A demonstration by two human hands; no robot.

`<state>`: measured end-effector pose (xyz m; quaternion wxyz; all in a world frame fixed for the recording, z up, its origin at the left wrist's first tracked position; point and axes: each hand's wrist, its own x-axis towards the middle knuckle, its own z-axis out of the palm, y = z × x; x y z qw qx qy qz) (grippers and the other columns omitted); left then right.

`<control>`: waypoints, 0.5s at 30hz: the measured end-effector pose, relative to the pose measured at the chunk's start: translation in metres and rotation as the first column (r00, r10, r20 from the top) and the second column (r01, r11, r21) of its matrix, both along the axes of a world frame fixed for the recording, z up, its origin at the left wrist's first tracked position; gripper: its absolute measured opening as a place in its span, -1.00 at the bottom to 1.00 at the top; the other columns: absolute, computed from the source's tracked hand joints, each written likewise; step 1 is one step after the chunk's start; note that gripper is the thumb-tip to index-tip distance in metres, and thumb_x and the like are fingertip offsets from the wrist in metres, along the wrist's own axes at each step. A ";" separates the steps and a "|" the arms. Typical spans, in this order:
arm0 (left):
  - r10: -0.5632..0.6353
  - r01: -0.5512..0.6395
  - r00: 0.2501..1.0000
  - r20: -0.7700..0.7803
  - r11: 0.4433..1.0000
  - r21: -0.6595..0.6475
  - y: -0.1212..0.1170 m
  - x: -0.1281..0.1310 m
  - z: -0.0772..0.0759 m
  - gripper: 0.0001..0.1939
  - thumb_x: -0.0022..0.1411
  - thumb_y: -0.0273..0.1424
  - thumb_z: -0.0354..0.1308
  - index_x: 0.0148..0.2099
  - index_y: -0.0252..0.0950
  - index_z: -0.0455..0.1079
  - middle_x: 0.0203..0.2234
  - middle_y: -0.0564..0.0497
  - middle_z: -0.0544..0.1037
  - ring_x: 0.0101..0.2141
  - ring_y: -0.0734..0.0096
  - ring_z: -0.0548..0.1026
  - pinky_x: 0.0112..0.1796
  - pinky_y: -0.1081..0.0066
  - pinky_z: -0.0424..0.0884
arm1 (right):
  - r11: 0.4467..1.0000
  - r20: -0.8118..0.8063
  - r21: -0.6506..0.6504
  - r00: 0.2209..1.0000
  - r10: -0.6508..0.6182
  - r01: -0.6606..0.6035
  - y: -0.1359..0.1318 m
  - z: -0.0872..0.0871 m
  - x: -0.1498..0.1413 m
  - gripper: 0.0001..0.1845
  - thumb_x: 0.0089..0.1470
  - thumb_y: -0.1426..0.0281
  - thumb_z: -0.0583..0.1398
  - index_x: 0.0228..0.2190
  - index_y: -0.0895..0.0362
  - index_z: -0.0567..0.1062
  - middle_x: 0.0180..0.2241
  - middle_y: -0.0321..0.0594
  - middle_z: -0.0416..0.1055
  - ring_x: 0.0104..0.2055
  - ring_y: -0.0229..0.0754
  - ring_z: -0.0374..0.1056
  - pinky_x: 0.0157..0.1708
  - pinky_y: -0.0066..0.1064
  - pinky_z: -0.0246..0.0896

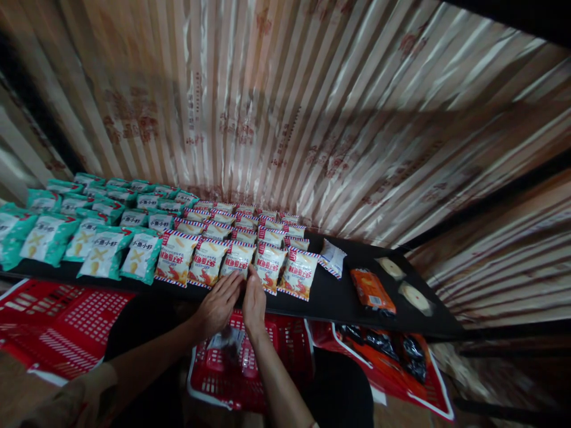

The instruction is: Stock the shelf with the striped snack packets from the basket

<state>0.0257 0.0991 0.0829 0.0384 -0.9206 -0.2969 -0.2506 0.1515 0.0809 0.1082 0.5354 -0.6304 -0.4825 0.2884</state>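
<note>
In the front row of orange-and-white snack bags with striped edges, one snack bag stands right in front of both hands. My left hand lies with its fingers stretched and close together against the lower front of that bag. Beside it, my right hand is held on edge, fingers extended upward at the bag's lower right side. Neither hand is wrapped round anything. The right hand is close to the neighbouring snack bag. Part of the middle bag's bottom is hidden behind the fingers.
Several teal snack bags fill the shelf's left. Rightward on the black shelf lie a tilted small bag, an orange packet and two round pale packs. Red baskets stand below. Striped plastic sheeting hangs behind.
</note>
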 end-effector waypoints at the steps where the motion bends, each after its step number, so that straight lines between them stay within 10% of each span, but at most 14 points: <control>1: 0.005 -0.005 1.000 0.003 1.000 0.002 0.001 0.001 -0.001 -0.49 0.19 -0.52 -0.15 0.20 -0.51 0.13 0.19 -0.27 0.15 0.24 0.09 -0.07 0.14 0.06 0.15 | 1.000 0.008 0.005 1.000 0.004 -0.004 0.002 0.002 -0.001 -0.37 0.19 0.07 -0.15 0.08 0.23 0.29 0.14 -0.01 0.20 0.21 -0.15 0.08 0.21 -0.18 -0.09; 15: 0.143 -0.151 0.987 0.066 0.979 0.134 0.005 0.008 -0.016 -0.52 0.23 -0.43 -0.17 0.17 -0.44 0.22 0.20 -0.16 0.16 0.25 0.18 -0.05 0.21 0.12 -0.12 | 0.998 0.016 -0.008 0.998 0.055 -0.055 0.017 0.014 -0.001 -0.29 0.16 0.01 -0.15 0.14 0.23 0.19 0.21 -0.04 0.07 0.27 -0.14 -0.05 0.25 -0.17 -0.21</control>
